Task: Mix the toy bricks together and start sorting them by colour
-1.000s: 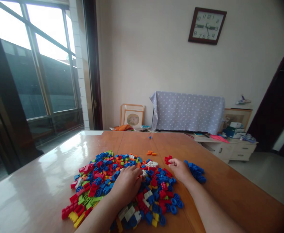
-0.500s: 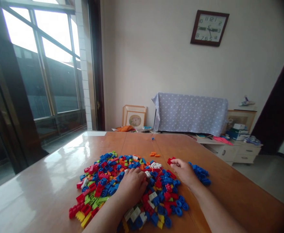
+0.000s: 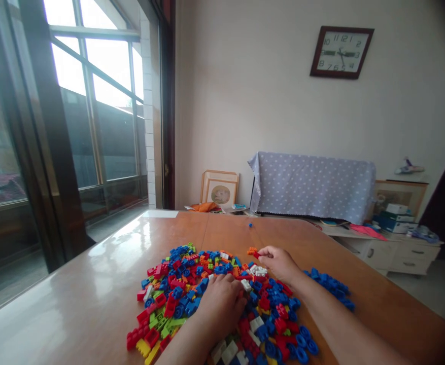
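Note:
A wide heap of red, blue, green, yellow, orange and white toy bricks [image 3: 171, 305] covers the near middle of the wooden table. My left hand [image 3: 226, 304] rests on the heap, fingers curled down among the bricks; what lies under them is hidden. Behind the heap's right side, my right hand [image 3: 277, 261] pinches a red brick [image 3: 257, 255] between thumb and fingers. That brick is beside a few orange bricks [image 3: 251, 250], partly overlapping them in view. White bricks [image 3: 258, 270] lie just in front of my right hand.
A separate pile of blue bricks [image 3: 331, 288] lies right of my right forearm. One small blue piece [image 3: 250, 225] sits near the table's far edge. Beyond the table [image 3: 108, 274] stand a cloth-covered object [image 3: 313, 185] and a white cabinet [image 3: 401, 256].
My right hand has carried the red brick left, up to the orange bricks. My left hand stays on the heap. The whole view has shifted somewhat to the left.

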Tool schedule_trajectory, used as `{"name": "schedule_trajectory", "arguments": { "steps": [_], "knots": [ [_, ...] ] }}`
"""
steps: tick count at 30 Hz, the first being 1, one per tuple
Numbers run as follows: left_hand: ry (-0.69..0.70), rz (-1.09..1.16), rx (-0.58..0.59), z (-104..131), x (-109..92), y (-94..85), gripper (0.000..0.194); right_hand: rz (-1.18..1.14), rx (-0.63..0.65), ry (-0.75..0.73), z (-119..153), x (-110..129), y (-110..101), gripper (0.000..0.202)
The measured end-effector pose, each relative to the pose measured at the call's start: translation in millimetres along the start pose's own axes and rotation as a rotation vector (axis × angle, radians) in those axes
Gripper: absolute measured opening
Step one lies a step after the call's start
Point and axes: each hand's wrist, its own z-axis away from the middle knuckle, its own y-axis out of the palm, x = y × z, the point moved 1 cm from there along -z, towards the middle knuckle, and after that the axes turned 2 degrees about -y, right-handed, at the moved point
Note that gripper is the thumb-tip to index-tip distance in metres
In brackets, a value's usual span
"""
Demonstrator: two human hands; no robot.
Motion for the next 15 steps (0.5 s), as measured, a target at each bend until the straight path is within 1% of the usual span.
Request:
{"name": "schedule_trajectory", "arguments": {
  "steps": [4,8,12,15],
  "knots": [
    [-0.04,0.029,-0.066,-1,10,-2.8,0.017,0.083,0.025,0.031,-23,-12,28,0.021],
    [-0.09,0.014,-0.096,-3,17,-8.4,0.016,0.122,0.033,0.016,-50,-16,46,0.012],
    [-0.126,-0.008,-0.09,-3,20,-9.4,0.016,0.142,0.057,0.026,-71,-13,59,0.008],
    [-0.138,-0.018,-0.082,-4,21,-7.5,0.016,0.139,0.088,0.025,-74,-4,70,0.01]
  ]
}}
